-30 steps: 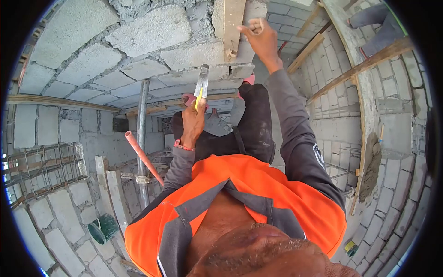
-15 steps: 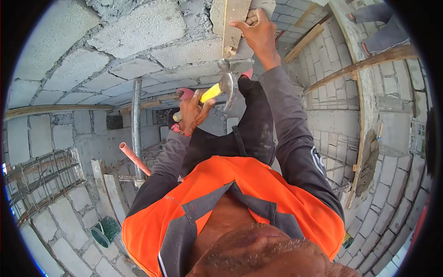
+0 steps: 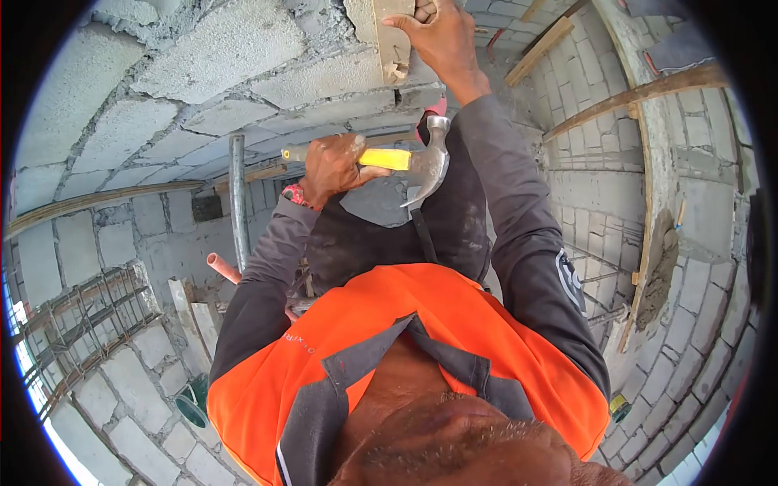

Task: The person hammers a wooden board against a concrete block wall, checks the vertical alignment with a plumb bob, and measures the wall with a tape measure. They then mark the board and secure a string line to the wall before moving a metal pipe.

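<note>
My left hand (image 3: 334,166) is closed round the handle of a claw hammer (image 3: 389,159) with a yellow and grey grip. The hammer lies nearly level across the view, its metal head to the right and its claw toward my body. Higher up, my right hand (image 3: 444,40) grips the edge of a wooden board (image 3: 395,53), thumb on its face and fingers curled at the side. The board stands against the rough block wall (image 3: 227,53), its lower end above the hammer head. Its upper part runs out of view.
A metal pipe (image 3: 237,194) stands at left, near an orange pipe (image 3: 223,267). Timbers (image 3: 648,162) cross the right side, where another person's leg (image 3: 685,49) shows. Rebar (image 3: 81,316) and a green bucket (image 3: 193,401) are lower left.
The hammer has turned from slanting to nearly level, its head shifting right and slightly down. The board and my right hand appear a little higher and farther left in view.
</note>
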A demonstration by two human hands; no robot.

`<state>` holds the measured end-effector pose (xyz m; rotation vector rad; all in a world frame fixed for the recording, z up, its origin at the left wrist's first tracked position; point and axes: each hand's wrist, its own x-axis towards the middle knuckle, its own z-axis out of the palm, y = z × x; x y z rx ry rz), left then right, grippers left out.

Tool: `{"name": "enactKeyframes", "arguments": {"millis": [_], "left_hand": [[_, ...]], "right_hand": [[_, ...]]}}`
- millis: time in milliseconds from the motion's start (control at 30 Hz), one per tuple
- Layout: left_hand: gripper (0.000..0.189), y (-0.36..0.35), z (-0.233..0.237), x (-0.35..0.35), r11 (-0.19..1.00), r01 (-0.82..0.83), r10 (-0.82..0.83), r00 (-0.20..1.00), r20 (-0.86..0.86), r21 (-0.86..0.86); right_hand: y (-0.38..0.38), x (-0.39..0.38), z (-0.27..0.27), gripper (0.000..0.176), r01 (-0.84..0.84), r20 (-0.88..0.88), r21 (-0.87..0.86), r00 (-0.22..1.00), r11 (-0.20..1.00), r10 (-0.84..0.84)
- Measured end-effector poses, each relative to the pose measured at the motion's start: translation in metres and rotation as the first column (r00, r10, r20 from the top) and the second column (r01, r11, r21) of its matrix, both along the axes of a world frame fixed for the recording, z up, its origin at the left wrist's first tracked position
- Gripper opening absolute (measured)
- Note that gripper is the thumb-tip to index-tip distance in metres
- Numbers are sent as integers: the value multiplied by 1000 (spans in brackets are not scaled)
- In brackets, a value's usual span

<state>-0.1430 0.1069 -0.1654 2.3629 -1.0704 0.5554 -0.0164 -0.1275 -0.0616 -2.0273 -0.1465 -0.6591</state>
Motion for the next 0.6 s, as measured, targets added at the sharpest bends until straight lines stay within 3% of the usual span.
{"name": "enactKeyframes", "arguments": {"millis": [133,200,233,300,433,500,533,600], "left_hand": [[65,16,7,8,997,-63,63,998,17,39],[64,28,12,3,990,-136,134,990,52,46],[62,35,16,-1,989,-146,146,989,-1,7],[62,47,18,-10,974,-227,226,972,-66,-17],[58,64,11,-32,935,-339,314,927,-203,-102],[56,70,-1,-41,912,-387,346,904,-250,-138],[56,69,-2,-48,911,-388,346,903,-254,-138],[57,66,-6,-63,877,-454,367,845,-388,-160]], "right_hand": [[0,-2,3,44,30,-11,-45,999,999,-30],[1,-11,9,61,135,-55,-134,988,982,-143],[1,-9,2,61,127,-55,-136,989,983,-135],[-1,-1,-13,53,219,389,-204,913,954,-126],[-11,0,-39,52,203,393,-133,909,970,-136],[-25,-4,-57,59,173,339,108,919,979,-200],[-36,-6,-66,59,173,335,107,921,979,-199],[-61,-4,-81,77,154,210,-12,966,988,-148]]}}
